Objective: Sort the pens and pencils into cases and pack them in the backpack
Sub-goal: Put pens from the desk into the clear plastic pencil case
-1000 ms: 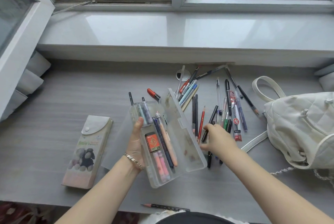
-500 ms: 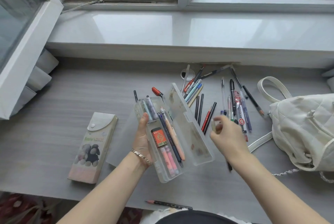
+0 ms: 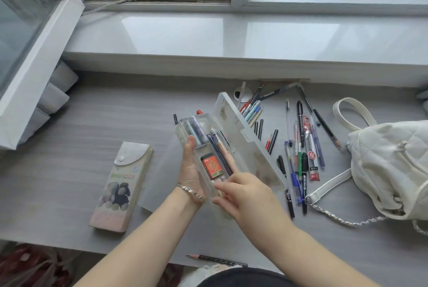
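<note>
My left hand (image 3: pixel 188 171) grips a clear plastic pencil case (image 3: pixel 249 138) from below, thumb on its left rim, and holds it tilted above the desk with the lid open to the right. Inside lie several pens and a red lead box (image 3: pixel 211 166). My right hand (image 3: pixel 249 195) reaches over the case's near end, fingers stretched onto the pens inside; nothing shows between them. Several loose pens and pencils (image 3: pixel 301 152) are scattered on the desk right of the case. A white quilted backpack (image 3: pixel 389 166) sits at the far right.
A closed flap case (image 3: pixel 122 184) printed with plush animals lies on the desk to the left. One dark pencil (image 3: pixel 217 260) rests at the desk's front edge. A raised window sill (image 3: pixel 231 39) runs along the back. The backpack's strap and chain (image 3: pixel 333 215) trail toward the pens.
My right hand left the loose pens, pinching something small and pale, and moved left to the near end of the clear case. My left hand kept hold of the case.
</note>
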Action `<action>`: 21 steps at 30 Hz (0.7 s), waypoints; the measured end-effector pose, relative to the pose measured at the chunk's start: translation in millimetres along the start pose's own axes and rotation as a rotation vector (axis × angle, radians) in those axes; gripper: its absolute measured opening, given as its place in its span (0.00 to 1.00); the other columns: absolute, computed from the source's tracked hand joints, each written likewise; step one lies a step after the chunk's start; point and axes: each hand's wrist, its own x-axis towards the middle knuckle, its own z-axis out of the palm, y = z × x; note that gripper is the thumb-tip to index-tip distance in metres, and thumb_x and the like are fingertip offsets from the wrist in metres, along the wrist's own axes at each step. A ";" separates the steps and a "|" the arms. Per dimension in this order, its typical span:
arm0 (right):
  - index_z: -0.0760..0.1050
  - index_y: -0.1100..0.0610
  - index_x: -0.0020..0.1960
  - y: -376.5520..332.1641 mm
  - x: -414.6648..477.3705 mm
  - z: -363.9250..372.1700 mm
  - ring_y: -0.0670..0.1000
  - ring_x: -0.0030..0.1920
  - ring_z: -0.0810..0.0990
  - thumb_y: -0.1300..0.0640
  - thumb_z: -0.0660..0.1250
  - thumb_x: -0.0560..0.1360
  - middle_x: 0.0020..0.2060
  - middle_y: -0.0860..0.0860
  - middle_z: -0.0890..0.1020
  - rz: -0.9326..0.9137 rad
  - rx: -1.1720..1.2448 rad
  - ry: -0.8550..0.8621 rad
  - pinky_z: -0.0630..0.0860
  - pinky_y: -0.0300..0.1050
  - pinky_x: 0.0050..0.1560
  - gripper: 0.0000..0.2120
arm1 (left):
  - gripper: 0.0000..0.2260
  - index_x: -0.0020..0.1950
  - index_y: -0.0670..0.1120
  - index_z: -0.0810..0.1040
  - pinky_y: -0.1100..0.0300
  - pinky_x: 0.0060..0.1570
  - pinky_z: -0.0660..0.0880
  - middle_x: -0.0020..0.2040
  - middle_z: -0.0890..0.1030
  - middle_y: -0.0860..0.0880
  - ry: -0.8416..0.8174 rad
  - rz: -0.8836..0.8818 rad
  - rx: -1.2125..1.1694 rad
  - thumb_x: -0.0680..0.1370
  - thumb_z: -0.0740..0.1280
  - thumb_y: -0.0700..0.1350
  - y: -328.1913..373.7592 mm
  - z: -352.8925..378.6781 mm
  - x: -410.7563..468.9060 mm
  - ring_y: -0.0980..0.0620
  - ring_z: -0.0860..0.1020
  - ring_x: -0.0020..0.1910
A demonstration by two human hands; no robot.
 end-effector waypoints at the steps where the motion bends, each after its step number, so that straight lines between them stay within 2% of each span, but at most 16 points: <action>1: 0.82 0.54 0.47 0.0 0.1 -3.0 0.49 0.37 0.78 0.53 0.67 0.70 0.36 0.48 0.79 -0.060 0.003 0.067 0.77 0.43 0.36 0.09 | 0.27 0.43 0.44 0.84 0.57 0.41 0.80 0.39 0.83 0.44 -0.010 0.005 -0.008 0.53 0.76 0.62 1.2 1.0 -0.1 0.48 0.82 0.37; 3: 0.81 0.58 0.49 2.3 6.0 -15.5 0.49 0.41 0.77 0.55 0.63 0.73 0.39 0.51 0.80 -0.129 0.024 0.224 0.75 0.39 0.43 0.11 | 0.27 0.45 0.43 0.83 0.55 0.44 0.80 0.42 0.83 0.43 -0.045 0.011 -0.010 0.55 0.75 0.61 3.5 2.1 -0.5 0.47 0.82 0.40; 4: 0.80 0.61 0.51 3.0 11.7 -25.7 0.48 0.44 0.76 0.55 0.62 0.74 0.42 0.53 0.80 -0.104 0.013 0.316 0.73 0.35 0.48 0.13 | 0.28 0.46 0.43 0.83 0.54 0.44 0.80 0.43 0.83 0.43 -0.051 0.012 0.003 0.56 0.75 0.61 4.4 1.4 0.0 0.47 0.82 0.41; 5: 0.79 0.62 0.53 9.2 18.0 -33.7 0.46 0.47 0.75 0.55 0.61 0.75 0.45 0.54 0.80 -0.023 0.000 0.381 0.69 0.31 0.52 0.14 | 0.29 0.47 0.43 0.83 0.53 0.44 0.80 0.44 0.83 0.43 -0.045 0.009 0.019 0.56 0.75 0.62 5.2 2.6 -0.7 0.46 0.82 0.42; 6: 0.77 0.61 0.57 14.6 25.2 -43.6 0.45 0.51 0.73 0.53 0.60 0.76 0.49 0.54 0.80 0.091 0.014 0.375 0.64 0.29 0.55 0.16 | 0.30 0.49 0.43 0.83 0.52 0.45 0.80 0.46 0.83 0.42 -0.046 0.004 0.035 0.56 0.75 0.62 5.5 3.2 -1.4 0.46 0.83 0.44; 7: 0.75 0.59 0.61 20.4 30.9 -51.9 0.44 0.55 0.72 0.52 0.58 0.78 0.53 0.52 0.79 0.202 0.070 0.278 0.63 0.30 0.57 0.16 | 0.32 0.52 0.43 0.82 0.50 0.46 0.79 0.48 0.83 0.42 -0.045 -0.005 0.046 0.56 0.75 0.63 5.5 3.9 -2.4 0.45 0.82 0.46; 9: 0.71 0.54 0.65 28.7 35.1 -56.2 0.43 0.58 0.73 0.51 0.52 0.80 0.57 0.48 0.76 0.361 0.304 -0.090 0.68 0.34 0.54 0.17 | 0.38 0.57 0.43 0.80 0.46 0.50 0.78 0.53 0.82 0.40 -0.019 -0.020 0.070 0.55 0.75 0.65 3.2 5.8 -2.4 0.42 0.81 0.51; 10: 0.68 0.52 0.68 27.5 33.8 -54.1 0.42 0.58 0.72 0.51 0.50 0.81 0.60 0.47 0.74 0.400 0.402 -0.242 0.69 0.32 0.52 0.19 | 0.41 0.60 0.43 0.78 0.44 0.53 0.77 0.55 0.81 0.39 0.006 -0.018 0.084 0.53 0.74 0.67 0.8 4.3 -0.5 0.41 0.80 0.53; 11: 0.63 0.49 0.71 25.1 30.3 -48.1 0.41 0.63 0.67 0.50 0.48 0.81 0.67 0.45 0.67 0.403 0.432 -0.333 0.68 0.30 0.56 0.19 | 0.44 0.60 0.43 0.78 0.43 0.55 0.76 0.56 0.80 0.39 0.022 -0.015 0.099 0.52 0.73 0.68 -1.9 4.7 1.2 0.41 0.80 0.55; 12: 0.57 0.43 0.72 22.0 25.7 -37.7 0.42 0.69 0.60 0.49 0.48 0.81 0.71 0.44 0.59 0.377 0.392 -0.377 0.64 0.32 0.63 0.20 | 0.45 0.60 0.43 0.78 0.43 0.58 0.75 0.57 0.80 0.39 0.035 -0.011 0.105 0.50 0.73 0.69 -4.6 4.9 1.9 0.40 0.79 0.56; 13: 0.52 0.38 0.72 19.6 20.4 -26.0 0.46 0.73 0.52 0.47 0.48 0.80 0.75 0.45 0.51 0.352 0.304 -0.394 0.57 0.40 0.72 0.21 | 0.47 0.61 0.42 0.77 0.41 0.62 0.71 0.59 0.79 0.38 0.048 -0.004 0.107 0.50 0.73 0.70 -7.4 5.1 2.7 0.39 0.77 0.59; 15: 0.45 0.31 0.70 15.6 10.7 -7.8 0.53 0.75 0.44 0.44 0.48 0.80 0.76 0.49 0.42 0.320 0.125 -0.380 0.48 0.54 0.75 0.22 | 0.47 0.63 0.41 0.75 0.39 0.66 0.66 0.60 0.77 0.37 0.061 -0.009 0.118 0.52 0.76 0.66 -11.5 4.5 1.3 0.37 0.74 0.62; 16: 0.44 0.30 0.69 13.9 8.4 -4.2 0.54 0.75 0.43 0.44 0.49 0.79 0.76 0.49 0.41 0.313 0.090 -0.369 0.47 0.56 0.74 0.22 | 0.42 0.60 0.41 0.78 0.41 0.64 0.69 0.57 0.79 0.38 0.073 -0.011 0.137 0.52 0.78 0.62 -12.2 4.3 -0.6 0.39 0.77 0.59; 18: 0.43 0.29 0.69 14.1 7.4 -2.8 0.54 0.75 0.43 0.44 0.49 0.79 0.75 0.49 0.40 0.307 0.084 -0.370 0.47 0.56 0.74 0.23 | 0.31 0.52 0.42 0.81 0.49 0.54 0.78 0.48 0.83 0.42 0.089 0.001 0.165 0.53 0.80 0.54 -12.0 1.5 -3.8 0.43 0.82 0.48; 19: 0.44 0.29 0.69 15.8 6.9 -2.0 0.53 0.74 0.43 0.43 0.50 0.79 0.75 0.48 0.41 0.301 0.100 -0.377 0.47 0.56 0.74 0.23 | 0.29 0.53 0.42 0.80 0.51 0.49 0.80 0.47 0.83 0.42 0.112 0.009 0.176 0.55 0.79 0.50 -11.8 0.5 -5.1 0.44 0.82 0.46; 21: 0.46 0.28 0.68 19.5 5.3 -1.4 0.50 0.74 0.43 0.43 0.53 0.78 0.75 0.45 0.42 0.298 0.179 -0.389 0.48 0.54 0.74 0.23 | 0.31 0.60 0.38 0.75 0.50 0.53 0.78 0.54 0.78 0.39 0.164 0.037 0.206 0.60 0.74 0.47 -12.2 1.8 -6.7 0.42 0.80 0.50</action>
